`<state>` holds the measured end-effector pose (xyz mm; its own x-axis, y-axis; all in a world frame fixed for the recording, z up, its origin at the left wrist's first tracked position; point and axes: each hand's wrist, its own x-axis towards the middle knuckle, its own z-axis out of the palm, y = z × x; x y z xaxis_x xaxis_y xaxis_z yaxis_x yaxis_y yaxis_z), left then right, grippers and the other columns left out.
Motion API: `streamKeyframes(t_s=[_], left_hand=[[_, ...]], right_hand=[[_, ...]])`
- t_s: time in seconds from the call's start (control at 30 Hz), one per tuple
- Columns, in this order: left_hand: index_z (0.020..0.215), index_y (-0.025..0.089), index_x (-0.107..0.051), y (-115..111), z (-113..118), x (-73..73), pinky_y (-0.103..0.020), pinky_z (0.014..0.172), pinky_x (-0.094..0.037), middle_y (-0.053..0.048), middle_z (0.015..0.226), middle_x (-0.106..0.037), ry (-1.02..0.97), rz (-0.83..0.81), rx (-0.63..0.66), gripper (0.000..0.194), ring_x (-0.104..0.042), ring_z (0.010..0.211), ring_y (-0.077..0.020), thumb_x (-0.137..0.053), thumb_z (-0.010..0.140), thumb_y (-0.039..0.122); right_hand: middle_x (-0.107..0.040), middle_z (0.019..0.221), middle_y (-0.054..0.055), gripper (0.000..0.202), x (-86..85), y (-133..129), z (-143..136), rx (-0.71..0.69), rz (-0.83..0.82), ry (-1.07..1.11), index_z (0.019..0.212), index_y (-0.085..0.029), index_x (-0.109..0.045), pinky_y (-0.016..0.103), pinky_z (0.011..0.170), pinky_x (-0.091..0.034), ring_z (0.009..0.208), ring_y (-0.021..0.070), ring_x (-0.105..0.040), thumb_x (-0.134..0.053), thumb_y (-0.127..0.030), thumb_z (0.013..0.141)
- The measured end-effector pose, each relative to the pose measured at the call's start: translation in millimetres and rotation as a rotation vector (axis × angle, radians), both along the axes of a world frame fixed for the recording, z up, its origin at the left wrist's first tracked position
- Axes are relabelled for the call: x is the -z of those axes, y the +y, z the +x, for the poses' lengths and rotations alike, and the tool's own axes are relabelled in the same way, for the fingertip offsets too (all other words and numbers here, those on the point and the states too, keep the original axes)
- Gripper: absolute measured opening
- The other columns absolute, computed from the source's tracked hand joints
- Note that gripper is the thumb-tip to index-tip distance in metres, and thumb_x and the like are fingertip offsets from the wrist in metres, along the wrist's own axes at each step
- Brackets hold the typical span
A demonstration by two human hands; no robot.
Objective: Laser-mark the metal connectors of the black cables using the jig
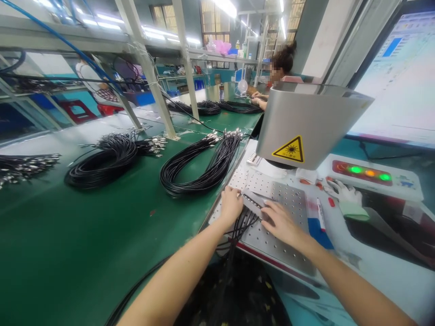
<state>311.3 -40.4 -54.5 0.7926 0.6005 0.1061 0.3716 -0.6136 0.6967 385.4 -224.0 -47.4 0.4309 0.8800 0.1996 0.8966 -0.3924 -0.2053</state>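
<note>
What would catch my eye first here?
Probably the big silver machine head with its yellow warning triangle, right of center. Then the glowing green and orange lights beyond it, and the looped black cables on the green table to the left.

Cable bundles (200, 167) lie left of the perforated plate (292, 199).

bright overhead tubes, smeared edges, screen glare

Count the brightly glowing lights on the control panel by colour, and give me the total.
Green lights: 2
Orange light: 1
Total: 3
</note>
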Motion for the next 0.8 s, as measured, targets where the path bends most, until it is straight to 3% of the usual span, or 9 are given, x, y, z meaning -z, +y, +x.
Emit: streamKeyframes(t_s=[0.1, 0.23, 0.37, 0.6, 0.8], left_hand=[[0.098, 0.009, -0.060, 2, -7, 0.5, -0.041, 0.090, -0.039, -0.014, 0.100, -0.054, 0.070, 0.124, 0.091, 0.023, -0.050, 0.098, -0.0263, -0.045, 0.079, 0.013], [0.107, 0.012, -0.055, 7, -19, 3.5, -0.036, 0.087, -0.041, -0.011, 0.098, -0.054, 0.097, 0.279, 0.284, 0.030, -0.050, 0.096, -0.0226, -0.039, 0.082, 0.009], [0.096, 0.015, -0.059, 15, -21, 8.0, -0.033, 0.084, -0.043, -0.009, 0.094, -0.054, 0.105, 0.406, 0.443, 0.025, -0.049, 0.092, -0.0205, -0.038, 0.083, 0.008], [0.090, 0.015, -0.058, 9, -3, 12.2, -0.033, 0.080, -0.043, -0.008, 0.089, -0.054, 0.109, 0.539, 0.480, 0.023, -0.048, 0.087, -0.0203, -0.036, 0.087, 0.010], [0.087, 0.014, -0.055, -3, -3, 3.7, -0.033, 0.078, -0.042, -0.008, 0.089, -0.054, 0.184, 0.644, 0.504, 0.018, -0.048, 0.085, -0.0215, -0.040, 0.084, 0.006]], right_hand=[[-0.055, 0.117, 0.013, 0.017, 3.3, 1, -1, -0.033, 0.010, -0.088, 0.095, -0.018, -0.061, 0.048, 0.090, -0.045, 0.113, 0.0295, -0.047, -0.053, -0.024, 0.081], [-0.055, 0.118, 0.013, 0.016, 9.7, -2, 5, -0.060, 0.023, -0.107, 0.093, -0.017, -0.060, 0.047, 0.090, -0.045, 0.114, 0.0290, -0.047, -0.053, -0.028, 0.084], [-0.054, 0.119, 0.009, 0.013, 11.5, -6, 16, -0.054, 0.057, -0.068, 0.091, -0.020, -0.060, 0.046, 0.091, -0.044, 0.114, 0.0271, -0.046, -0.053, -0.029, 0.084], [-0.057, 0.107, 0.008, 0.009, 6.4, -11, 41, -0.052, 0.140, -0.133, 0.085, -0.020, -0.063, 0.048, 0.091, -0.040, 0.111, 0.0286, -0.045, -0.059, -0.026, 0.079], [-0.057, 0.104, 0.008, 0.009, 8.3, -21, 48, -0.049, 0.169, -0.092, 0.083, -0.023, -0.064, 0.048, 0.090, -0.039, 0.109, 0.0288, -0.046, -0.060, -0.028, 0.077]])
